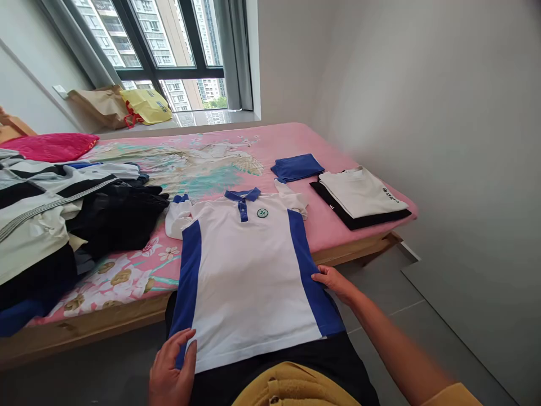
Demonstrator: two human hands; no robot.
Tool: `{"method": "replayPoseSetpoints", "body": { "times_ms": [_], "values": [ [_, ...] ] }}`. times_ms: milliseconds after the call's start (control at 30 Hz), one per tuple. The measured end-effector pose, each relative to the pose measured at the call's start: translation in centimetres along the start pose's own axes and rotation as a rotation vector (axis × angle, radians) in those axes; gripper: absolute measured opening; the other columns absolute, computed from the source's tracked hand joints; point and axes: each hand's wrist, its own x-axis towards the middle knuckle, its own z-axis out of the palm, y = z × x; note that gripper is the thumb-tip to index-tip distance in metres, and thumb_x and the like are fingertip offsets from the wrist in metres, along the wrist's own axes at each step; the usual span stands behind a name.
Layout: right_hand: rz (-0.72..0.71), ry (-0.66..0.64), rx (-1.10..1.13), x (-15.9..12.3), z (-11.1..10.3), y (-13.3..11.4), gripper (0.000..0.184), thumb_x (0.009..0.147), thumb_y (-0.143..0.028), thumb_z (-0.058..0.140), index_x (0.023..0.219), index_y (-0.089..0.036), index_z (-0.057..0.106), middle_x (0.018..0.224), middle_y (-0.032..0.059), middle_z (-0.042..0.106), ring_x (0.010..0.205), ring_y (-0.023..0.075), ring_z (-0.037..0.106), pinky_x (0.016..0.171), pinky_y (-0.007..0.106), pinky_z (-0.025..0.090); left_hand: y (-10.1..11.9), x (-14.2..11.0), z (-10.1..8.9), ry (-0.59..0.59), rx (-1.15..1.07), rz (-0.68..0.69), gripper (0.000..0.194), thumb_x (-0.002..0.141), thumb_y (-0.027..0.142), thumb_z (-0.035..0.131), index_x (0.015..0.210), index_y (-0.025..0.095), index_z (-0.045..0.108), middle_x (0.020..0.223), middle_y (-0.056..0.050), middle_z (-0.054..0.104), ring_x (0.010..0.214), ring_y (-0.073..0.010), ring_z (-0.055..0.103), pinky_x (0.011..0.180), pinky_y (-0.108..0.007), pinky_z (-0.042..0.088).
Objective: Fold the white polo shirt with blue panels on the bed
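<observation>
As it lies front-up over the bed's point(355, 248) near edge, I log one polo shirt point(247, 270): collar toward the window, hem toward me, long axis across the bed. White body, blue side panels, blue collar, chest badge. My left hand point(173, 372) pinches the hem corner; right hand point(336, 282) grips the side seam.

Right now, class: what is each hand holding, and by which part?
Both hold the polo shirt: left hand at its lower left hem corner, right hand on its right blue side edge.
</observation>
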Motion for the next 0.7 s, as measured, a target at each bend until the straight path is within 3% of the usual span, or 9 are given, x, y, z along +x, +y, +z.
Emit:
{"method": "replayPoseSetpoints", "body": {
  "times_ms": [133,233,333,433,533,700],
  "values": [
    [-0.001,-0.036,-0.09,-3.2,-0.5,1.4,0.021,0.064,-0.031,0.066,0.071,-0.016,0.054,0.059,-0.0045,0.052,0.053,0.006,0.041,0.05,0.019,0.032,2.3,0.0,0.9,-0.07,-0.089,0.062,0.034,0.075,0.051,0.053,0.094,0.026,0.066,0.106,-0.004,0.065,0.102,-0.0233,0.06,0.091,-0.037,0.045],
    [0.05,-0.077,-0.167,-6.0,-0.4,2.9,0.017,0.063,-0.028,0.065,0.07,-0.016,0.055,0.059,-0.0043,0.048,0.054,0.0061,0.039,0.046,0.017,0.03,4.0,-0.6,1.7,-0.196,-0.13,0.099,0.033,0.077,0.049,0.054,0.095,0.025,0.066,0.107,-0.004,0.065,0.103,-0.0226,0.06,0.086,-0.033,0.049],
    [0.075,0.043,-0.142,-8.1,0.2,3.7,0.029,0.067,-0.039,0.061,0.087,-0.019,0.055,0.073,-0.0018,0.052,0.058,0.0091,0.045,0.039,0.017,0.031,6.2,-1.2,2.6,-0.355,-0.156,0.181,0.028,0.081,0.044,0.051,0.094,0.024,0.067,0.105,-0.005,0.065,0.102,-0.0224,0.06,0.087,-0.032,0.049],
    [0.121,0.118,-0.2,-8.9,0.6,3.8,0.041,0.066,-0.045,0.062,0.097,-0.019,0.054,0.079,-0.0001,0.055,0.053,0.0089,0.046,0.033,0.017,0.028,8.8,-1.4,3.7,-0.515,-0.177,0.278,0.025,0.084,0.04,0.049,0.091,0.024,0.067,0.1,-0.005,0.066,0.097,-0.0212,0.062,0.085,-0.031,0.05],
    [0.125,0.096,-0.213,-9.0,0.6,3.8,0.028,0.064,-0.037,0.062,0.084,-0.018,0.056,0.065,-0.0025,0.051,0.05,0.008,0.044,0.034,0.017,0.029,11.0,-1.4,5.0,-0.65,-0.18,0.395,0.021,0.084,0.034,0.05,0.095,0.026,0.066,0.104,-0.005,0.065,0.099,-0.0195,0.061,0.084,-0.028,0.051],
    [0.105,0.112,0.071,-9.3,0.2,5.3,0.02,0.066,-0.034,0.056,0.077,-0.02,0.047,0.059,-0.0057,0.047,0.047,0.0071,0.043,0.034,0.016,0.032,14.0,-0.9,7.6,-0.758,-0.166,0.624,0.028,0.078,0.02,0.055,0.105,0.026,0.062,0.115,-0.007,0.061,0.107,-0.0189,0.057,0.091,-0.031,0.048]
  ]
}}
